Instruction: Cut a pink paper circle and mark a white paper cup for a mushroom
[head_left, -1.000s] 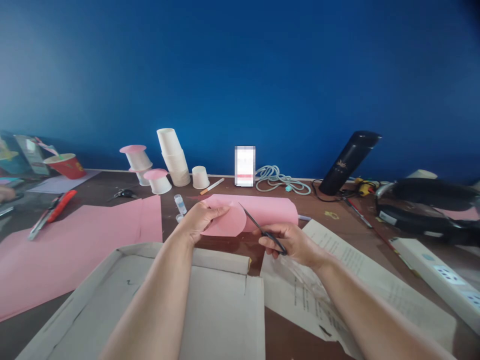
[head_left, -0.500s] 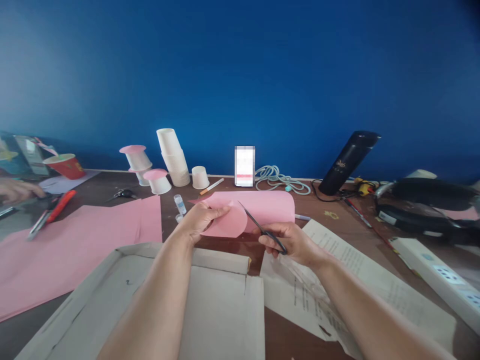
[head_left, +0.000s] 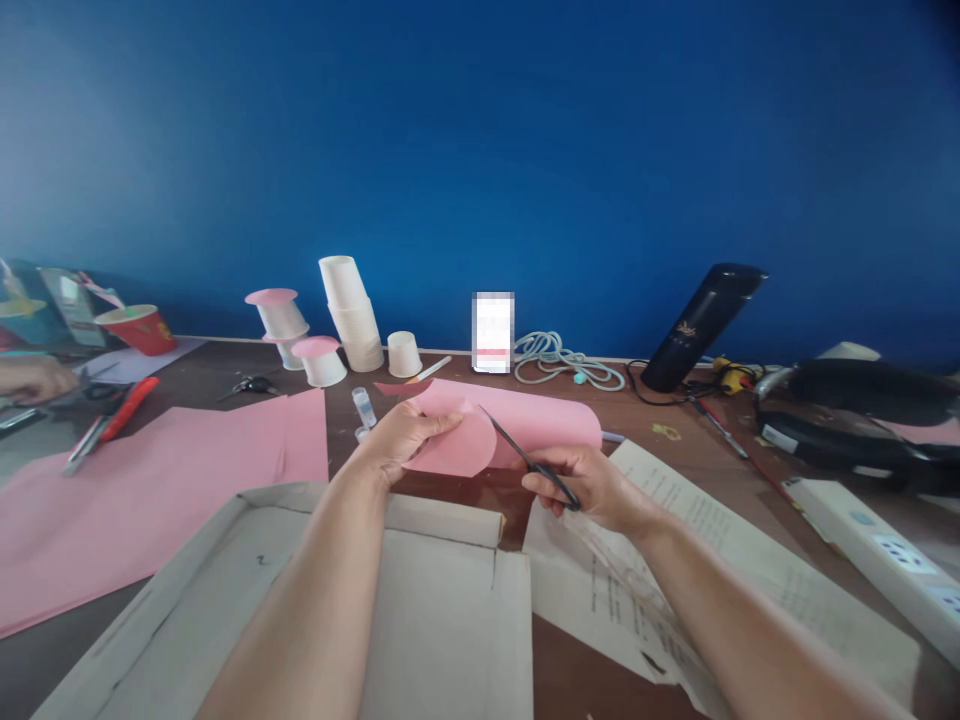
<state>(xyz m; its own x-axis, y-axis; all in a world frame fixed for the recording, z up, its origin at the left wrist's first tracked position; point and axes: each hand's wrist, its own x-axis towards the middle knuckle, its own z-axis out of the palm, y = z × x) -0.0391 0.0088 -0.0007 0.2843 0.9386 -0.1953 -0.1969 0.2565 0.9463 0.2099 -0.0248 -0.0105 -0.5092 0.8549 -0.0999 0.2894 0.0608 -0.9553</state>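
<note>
In the head view, my left hand (head_left: 409, 432) pinches a sheet of pink paper (head_left: 540, 413) between thumb and fingers. Part of the sheet has a rounded cut edge, and the rest curls away to the right behind it. My right hand (head_left: 581, 480) is closed round the handles of a pair of black scissors (head_left: 511, 437). Their blades point up and left, at the curved edge of the paper. How far the blades are apart is hard to make out.
White paper cups (head_left: 356, 330) stand along the wall, some with pink discs. A cardboard box lid (head_left: 450, 600) lies below my forearms. Printed sheets (head_left: 720, 540), a power strip (head_left: 862, 530) and a black flask (head_left: 701, 325) are right. Pink sheets (head_left: 187, 470) and another person's hand (head_left: 34, 380) are left.
The curled part of the pink paper has swung slightly to the right and down. Both hands keep their grips, with the scissors at nearly the same spot. The view has shifted a little.
</note>
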